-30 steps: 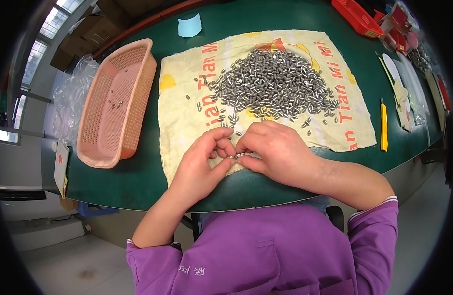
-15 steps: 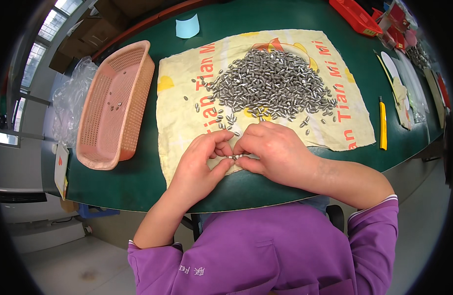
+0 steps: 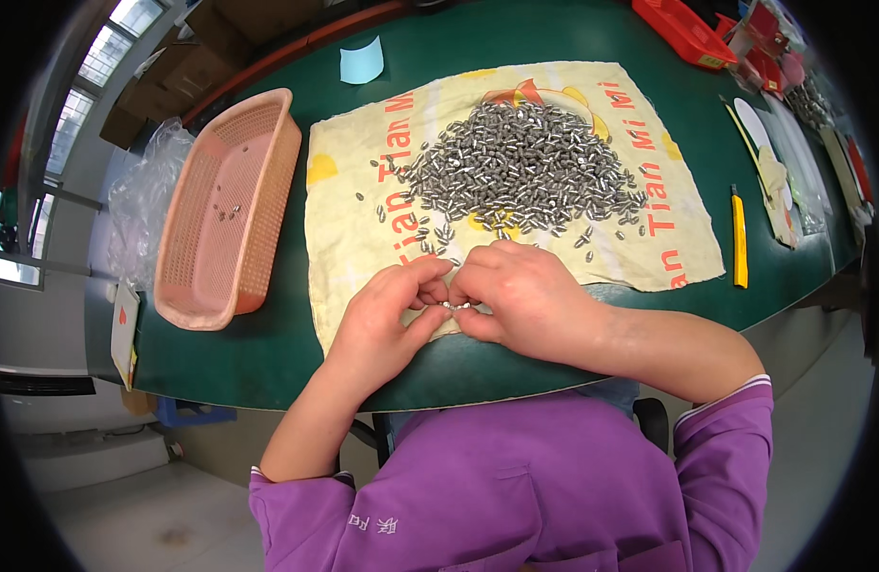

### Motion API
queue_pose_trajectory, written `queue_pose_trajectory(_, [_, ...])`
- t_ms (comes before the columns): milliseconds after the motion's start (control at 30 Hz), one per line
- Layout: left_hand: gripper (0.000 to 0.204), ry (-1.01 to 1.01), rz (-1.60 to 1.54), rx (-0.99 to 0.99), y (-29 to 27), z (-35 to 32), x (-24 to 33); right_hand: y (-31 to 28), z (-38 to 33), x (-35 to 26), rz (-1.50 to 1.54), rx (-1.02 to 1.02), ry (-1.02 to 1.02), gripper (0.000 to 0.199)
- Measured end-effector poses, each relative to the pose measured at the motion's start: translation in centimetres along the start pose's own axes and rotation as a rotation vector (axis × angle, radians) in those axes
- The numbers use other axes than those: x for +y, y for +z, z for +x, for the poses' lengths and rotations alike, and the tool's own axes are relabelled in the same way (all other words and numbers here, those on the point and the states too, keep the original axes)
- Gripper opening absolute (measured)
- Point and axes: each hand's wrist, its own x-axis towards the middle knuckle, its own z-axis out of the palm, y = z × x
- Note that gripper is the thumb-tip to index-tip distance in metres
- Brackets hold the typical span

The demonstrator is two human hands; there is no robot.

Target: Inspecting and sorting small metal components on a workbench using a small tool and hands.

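Along the table's [image 3: 268, 367] left edge stands a pink basket [image 3: 260, 257]. Near the front edge, the left hand [image 3: 387, 310] and right hand [image 3: 521, 296] pinch small metal pieces [image 3: 456, 306] between fingertips; behind, a heap [image 3: 525, 167] covers mid-cloth. A yellow cutter [image 3: 739, 240] lies toward the right edge.

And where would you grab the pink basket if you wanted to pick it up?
I'd take the pink basket by the rim at both short ends, coming down from above. It's long, so one end alone would probably tip it, and small metal pieces lie inside. The clear plastic bag crowds its left side.
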Motion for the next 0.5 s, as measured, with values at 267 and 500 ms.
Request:
queue_pose_trajectory(267, [0.033, -0.295, -0.329, -0.005, -0.7, 0.0, 1.1, -0.3, 0.4, 0.2, 0.044, 0.132, -0.042, 0.018])
queue_pose_trajectory(500, [0.028, -0.622, -1.119, -0.14, -1.0, -0.5, 1.4, -0.4, 0.5, 0.0, 0.114, 0.224, -0.234, 0.017])
